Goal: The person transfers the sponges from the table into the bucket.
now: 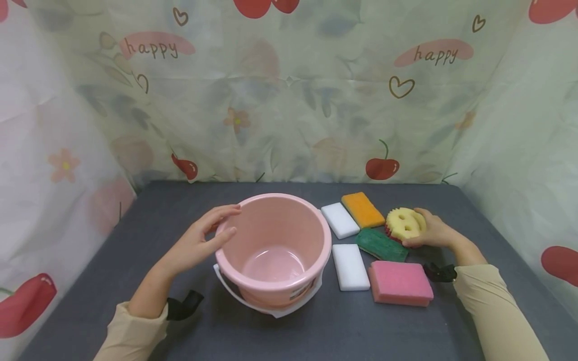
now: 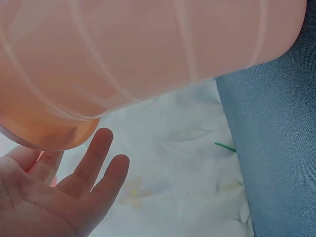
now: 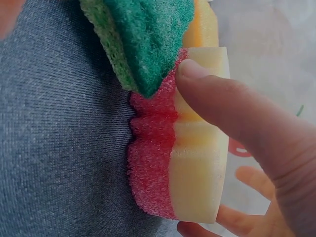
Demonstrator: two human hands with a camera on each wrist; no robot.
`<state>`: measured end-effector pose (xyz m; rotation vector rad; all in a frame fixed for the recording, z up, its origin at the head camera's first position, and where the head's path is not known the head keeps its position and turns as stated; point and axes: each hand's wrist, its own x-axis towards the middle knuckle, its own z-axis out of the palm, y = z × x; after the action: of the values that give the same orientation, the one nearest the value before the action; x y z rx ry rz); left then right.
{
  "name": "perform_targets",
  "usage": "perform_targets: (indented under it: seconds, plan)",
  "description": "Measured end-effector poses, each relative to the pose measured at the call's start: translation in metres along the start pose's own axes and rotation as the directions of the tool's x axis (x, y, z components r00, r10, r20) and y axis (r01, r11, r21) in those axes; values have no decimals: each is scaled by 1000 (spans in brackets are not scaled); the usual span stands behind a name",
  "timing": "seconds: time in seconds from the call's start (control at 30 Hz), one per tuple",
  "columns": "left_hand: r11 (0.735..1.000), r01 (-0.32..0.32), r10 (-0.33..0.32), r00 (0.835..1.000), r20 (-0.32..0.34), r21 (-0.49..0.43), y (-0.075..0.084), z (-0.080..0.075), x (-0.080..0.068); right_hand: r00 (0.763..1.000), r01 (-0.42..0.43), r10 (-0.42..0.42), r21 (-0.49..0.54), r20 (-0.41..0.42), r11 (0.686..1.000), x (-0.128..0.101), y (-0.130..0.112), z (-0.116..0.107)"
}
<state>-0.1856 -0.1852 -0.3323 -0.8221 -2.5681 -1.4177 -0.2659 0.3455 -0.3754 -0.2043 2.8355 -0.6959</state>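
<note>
A pink plastic bucket (image 1: 275,250) with a white handle stands on the grey table (image 1: 180,210). My left hand (image 1: 205,235) rests against its left rim with straight fingers (image 2: 94,158), the bucket wall (image 2: 148,54) just above them. My right hand (image 1: 429,230) grips a round yellow and red sponge (image 1: 405,224), thumb (image 3: 222,98) pressed on its edge and fingers behind it. The sponge (image 3: 187,148) stands on edge beside a green scouring sponge (image 1: 381,244) (image 3: 148,34).
Right of the bucket lie two white sponges (image 1: 340,219) (image 1: 350,266), an orange one (image 1: 363,209) and a pink one (image 1: 400,282). A cherry-print curtain (image 1: 289,100) walls the table at the back and both sides.
</note>
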Motion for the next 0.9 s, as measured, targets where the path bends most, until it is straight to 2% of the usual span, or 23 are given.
perform_targets:
  seconds: [0.43,0.9]
  plan:
    - [1000,5,-5,1000,0,-1,0,0,0,996,53,-56,-47,-74,998,0,-1,-2]
    - [1000,20,-20,1000,8,7,2,0,0,991,55,-55,-3,-118,998,-6,-10,-13]
